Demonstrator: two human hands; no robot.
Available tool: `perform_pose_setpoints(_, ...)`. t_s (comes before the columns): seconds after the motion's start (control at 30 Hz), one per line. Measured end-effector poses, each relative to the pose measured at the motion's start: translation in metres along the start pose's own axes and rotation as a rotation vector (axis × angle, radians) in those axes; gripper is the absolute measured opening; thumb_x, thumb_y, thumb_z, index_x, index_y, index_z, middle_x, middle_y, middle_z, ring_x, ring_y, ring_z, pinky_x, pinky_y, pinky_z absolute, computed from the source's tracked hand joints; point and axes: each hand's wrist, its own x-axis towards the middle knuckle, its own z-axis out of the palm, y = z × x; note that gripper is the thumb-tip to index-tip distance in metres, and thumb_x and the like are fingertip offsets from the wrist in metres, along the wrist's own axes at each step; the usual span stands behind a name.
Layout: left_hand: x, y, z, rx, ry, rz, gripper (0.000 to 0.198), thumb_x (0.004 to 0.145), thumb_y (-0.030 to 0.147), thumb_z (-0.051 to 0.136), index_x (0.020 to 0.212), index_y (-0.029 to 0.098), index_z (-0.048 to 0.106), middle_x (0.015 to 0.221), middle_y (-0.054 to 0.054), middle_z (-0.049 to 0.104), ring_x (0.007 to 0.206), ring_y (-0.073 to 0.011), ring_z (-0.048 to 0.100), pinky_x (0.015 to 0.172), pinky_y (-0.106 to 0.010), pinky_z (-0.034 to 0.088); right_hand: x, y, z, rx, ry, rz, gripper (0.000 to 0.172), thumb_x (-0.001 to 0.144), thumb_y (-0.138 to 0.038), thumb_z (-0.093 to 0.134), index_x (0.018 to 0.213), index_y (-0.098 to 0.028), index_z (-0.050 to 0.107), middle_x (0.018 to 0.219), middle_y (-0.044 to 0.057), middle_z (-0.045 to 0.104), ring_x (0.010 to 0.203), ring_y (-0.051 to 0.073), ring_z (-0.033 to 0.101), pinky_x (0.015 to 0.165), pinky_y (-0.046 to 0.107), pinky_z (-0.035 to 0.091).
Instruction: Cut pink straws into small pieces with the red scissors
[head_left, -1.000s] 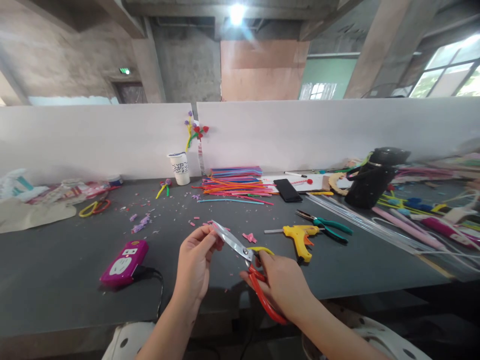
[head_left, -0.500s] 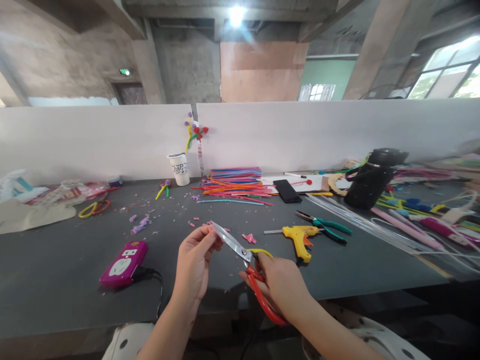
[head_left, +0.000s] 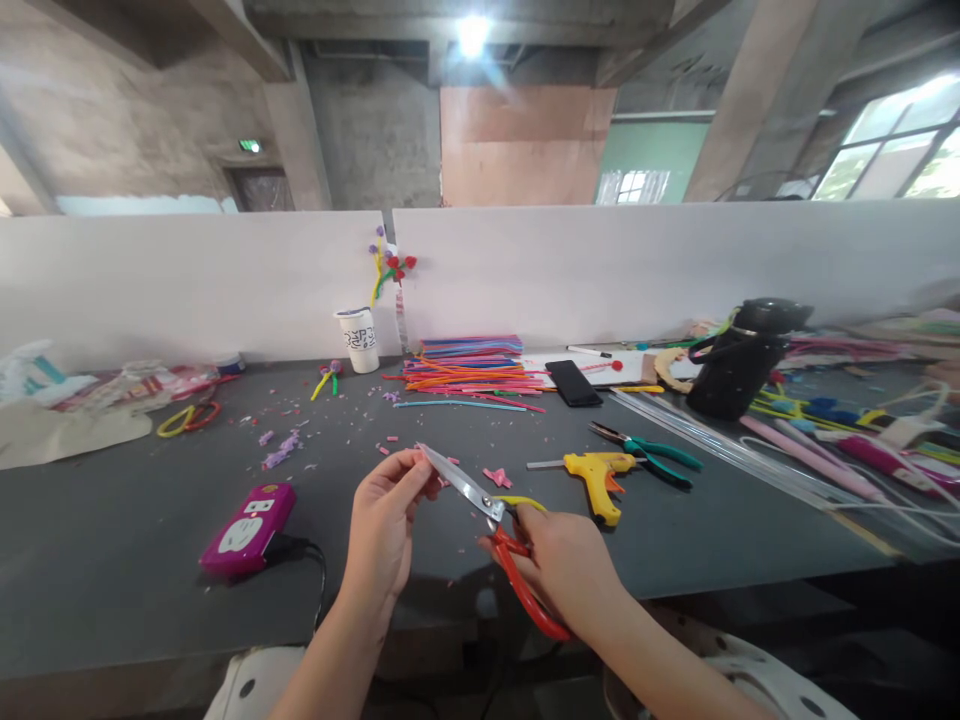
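My right hand (head_left: 566, 560) grips a pair of scissors (head_left: 471, 490) with one red and one yellow handle, blades aimed up and left. The blade tips reach the fingertips of my left hand (head_left: 390, 510). Its thumb and fingers are pinched together on something mostly hidden, with a hint of pink at the tips. Just beyond the blades, a small pink twisted piece (head_left: 497, 477) lies on the dark table (head_left: 360, 640). Several short pink cuttings (head_left: 392, 438) are scattered near my left fingertips.
A yellow glue gun (head_left: 600, 478) and teal-handled pliers (head_left: 660, 455) lie to the right, a magenta power box (head_left: 251, 530) to the left. Behind are a bundle of coloured pipe cleaners (head_left: 465, 372), a phone (head_left: 574, 383), a white cup (head_left: 358, 340) and a black flask (head_left: 739, 365).
Both hands stay almost in place, and the scissors still meet the left fingertips. The scissors' red handle has risen slightly toward the yellow one.
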Motion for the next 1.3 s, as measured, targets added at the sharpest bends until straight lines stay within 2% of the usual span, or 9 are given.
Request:
perform_pose_setpoints(0.13,-0.001,-0.002,0.003,0.006,-0.032,-0.082,0.008,0.067,0.020,0.060,0.065,0.013,0.059,0.062,0.001,0.055,0.056,-0.0064,0.047,0.056,-0.017,0.037,0.003,0.001,-0.003,0.272,-0.037,0.126,0.034,0.074,-0.050,0.042,0.059,-0.019,0.046,0.048,-0.002,0.049,0.046,0.012,0.046,0.045,0.021,0.027)
perform_pose_setpoints(0.27,-0.006,-0.009,0.009,-0.001,-0.166,-0.243,0.010,0.068,0.023,0.059,0.066,0.013,0.059,0.061,0.000,0.055,0.055,-0.0067,0.048,0.055,-0.018,0.037,0.011,0.002,-0.006,0.660,-0.021,0.210,0.026,0.072,-0.042,0.048,0.060,-0.019,0.047,0.049,-0.004,0.044,0.046,0.010,0.042,0.044,0.020,0.030)
perform_pose_setpoints(0.4,-0.012,-0.016,0.014,-0.009,-0.307,-0.401,0.010,0.068,0.022,0.060,0.065,0.012,0.059,0.061,-0.001,0.055,0.052,-0.0062,0.049,0.053,-0.017,0.037,0.018,0.001,-0.008,1.053,-0.070,0.287,0.020,0.072,-0.037,0.049,0.073,-0.017,0.053,0.046,-0.007,0.042,0.037,0.006,0.037,0.037,0.018,0.030)
perform_pose_setpoints(0.53,-0.015,-0.020,0.016,-0.010,-0.378,-0.481,0.010,0.068,0.020,0.059,0.068,0.011,0.060,0.062,-0.002,0.056,0.052,-0.0067,0.049,0.052,-0.018,0.037,0.022,0.000,-0.005,1.293,-0.127,0.306,0.020,0.071,-0.036,0.051,0.077,-0.017,0.052,0.044,-0.009,0.043,0.030,0.004,0.033,0.031,0.016,0.026)
perform_pose_setpoints(0.77,-0.014,-0.024,0.015,0.040,-0.400,-0.442,0.009,0.068,0.017,0.057,0.069,0.009,0.061,0.064,-0.004,0.058,0.053,-0.0084,0.050,0.052,-0.020,0.037,0.021,-0.002,-0.008,1.354,-0.168,0.305,0.019,0.069,-0.034,0.055,0.069,-0.017,0.047,0.041,-0.010,0.042,0.029,0.002,0.031,0.030,0.014,0.023)
perform_pose_setpoints(0.97,-0.015,-0.023,0.016,0.091,-0.388,-0.441,0.008,0.065,0.019,0.060,0.064,0.011,0.058,0.059,-0.002,0.055,0.049,-0.0078,0.047,0.049,-0.020,0.035,0.021,-0.003,-0.007,1.335,-0.122,0.332,0.020,0.069,-0.036,0.055,0.071,-0.017,0.047,0.042,-0.010,0.041,0.029,0.002,0.031,0.030,0.015,0.024)
perform_pose_setpoints(1.13,-0.015,-0.018,0.016,0.116,-0.343,-0.419,0.009,0.066,0.020,0.060,0.063,0.012,0.057,0.057,0.000,0.052,0.050,-0.0074,0.046,0.050,-0.019,0.034,0.023,-0.001,-0.007,1.330,-0.053,0.387,0.022,0.071,-0.040,0.051,0.069,-0.019,0.046,0.032,-0.012,0.032,0.029,0.006,0.034,0.032,0.016,0.030)
perform_pose_setpoints(1.3,-0.013,-0.022,0.014,0.247,-0.306,-0.301,0.009,0.066,0.021,0.059,0.062,0.013,0.056,0.055,0.001,0.053,0.050,-0.0086,0.046,0.051,-0.021,0.034,0.022,-0.003,-0.012,1.245,-0.144,0.405,0.025,0.065,-0.040,0.057,0.072,-0.017,0.050,0.043,-0.008,0.044,0.030,0.004,0.035,0.030,0.015,0.025)
